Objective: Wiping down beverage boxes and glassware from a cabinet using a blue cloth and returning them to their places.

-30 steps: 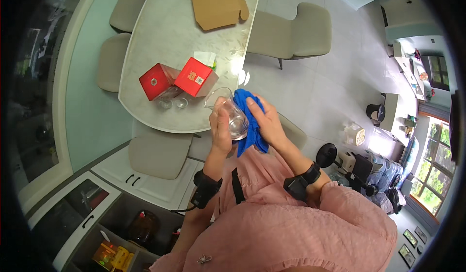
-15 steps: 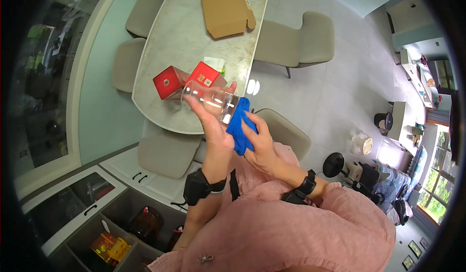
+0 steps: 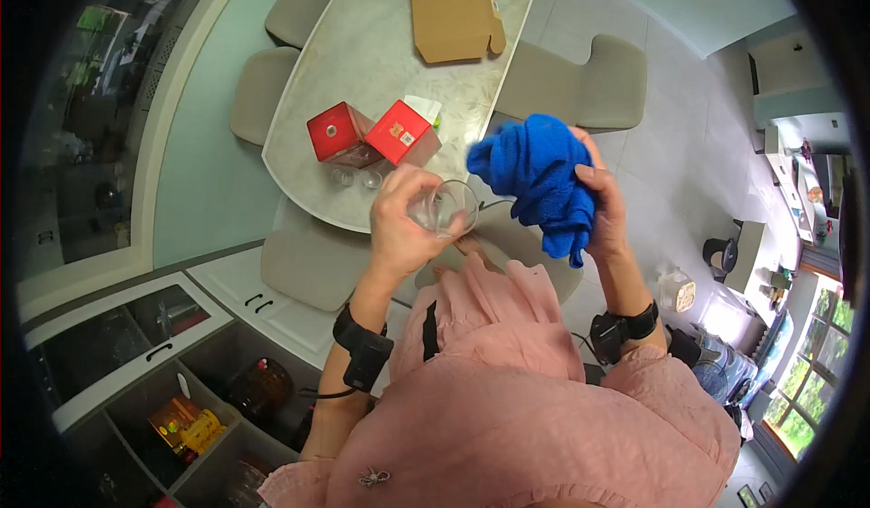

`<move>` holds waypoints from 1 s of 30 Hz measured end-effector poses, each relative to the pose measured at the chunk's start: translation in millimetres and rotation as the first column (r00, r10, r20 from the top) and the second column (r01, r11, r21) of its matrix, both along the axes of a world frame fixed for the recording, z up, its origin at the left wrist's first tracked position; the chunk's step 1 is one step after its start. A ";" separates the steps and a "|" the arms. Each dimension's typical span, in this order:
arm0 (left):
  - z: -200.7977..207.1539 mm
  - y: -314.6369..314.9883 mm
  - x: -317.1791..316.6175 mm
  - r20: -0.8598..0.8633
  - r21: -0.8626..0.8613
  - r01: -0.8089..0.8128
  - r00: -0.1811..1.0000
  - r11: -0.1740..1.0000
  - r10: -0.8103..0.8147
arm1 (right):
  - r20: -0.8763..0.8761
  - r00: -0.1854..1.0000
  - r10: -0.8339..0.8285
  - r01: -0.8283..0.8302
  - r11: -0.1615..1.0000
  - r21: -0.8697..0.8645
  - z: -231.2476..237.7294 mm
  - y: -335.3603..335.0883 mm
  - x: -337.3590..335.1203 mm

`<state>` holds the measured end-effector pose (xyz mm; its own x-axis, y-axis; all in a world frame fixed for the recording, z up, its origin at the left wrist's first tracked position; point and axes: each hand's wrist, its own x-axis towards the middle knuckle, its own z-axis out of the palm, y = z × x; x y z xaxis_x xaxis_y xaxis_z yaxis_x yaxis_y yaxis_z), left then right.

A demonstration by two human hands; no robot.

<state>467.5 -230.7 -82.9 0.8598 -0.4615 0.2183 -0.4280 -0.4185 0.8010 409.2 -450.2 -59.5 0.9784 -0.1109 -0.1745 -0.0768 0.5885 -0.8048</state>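
My left hand [image 3: 399,227] grips a clear drinking glass [image 3: 444,209], tipped so its open mouth faces right. My right hand [image 3: 603,204] holds a bunched blue cloth [image 3: 539,177] just to the right of the glass, apart from it. Both hands are raised over the near edge of an oval marble-look table [image 3: 362,64]. On the table near that edge stand two red boxes [image 3: 337,132] [image 3: 401,132], with two small clear glasses [image 3: 358,178] in front of them.
A flat brown cardboard box [image 3: 453,14] lies at the table's far end. Beige chairs [image 3: 580,77] surround the table. A dark cabinet with shelves and a brown jar [image 3: 258,386] is at lower left. Bags and small items sit on the floor at right [image 3: 675,290].
The blue cloth has come out of the glass and moved right with my right hand. My left hand has turned the glass so its mouth faces the cloth.
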 end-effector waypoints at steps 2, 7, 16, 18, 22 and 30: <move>8.2 -0.2 1.9 0.081 0.039 -0.052 0.996 0.998 0.049 | 0.016 0.996 0.082 -0.083 0.995 0.057 10.8 -1.3 0.9; 17.1 0.8 4.9 0.190 0.065 -0.136 0.974 0.989 0.121 | 0.265 0.800 0.538 0.026 0.410 -0.912 10.3 21.8 3.0; 28.6 28.2 0.3 -0.012 0.399 0.139 0.989 0.906 -0.147 | -0.059 0.535 0.843 0.488 -0.366 -0.792 23.3 27.1 18.7; 28.1 32.7 -0.7 -0.105 0.404 0.207 0.978 0.891 -0.180 | -0.083 0.511 0.855 0.519 -0.385 -0.763 21.6 31.3 17.7; 35.6 32.3 -8.5 0.068 0.454 0.043 0.994 0.890 -0.083 | -0.139 0.546 0.826 -0.012 -0.158 -0.987 4.5 42.8 4.8; 45.8 33.5 -15.8 0.426 0.471 -0.138 0.900 0.871 -0.088 | -0.199 0.525 0.828 -0.827 0.551 0.112 -22.5 52.8 9.3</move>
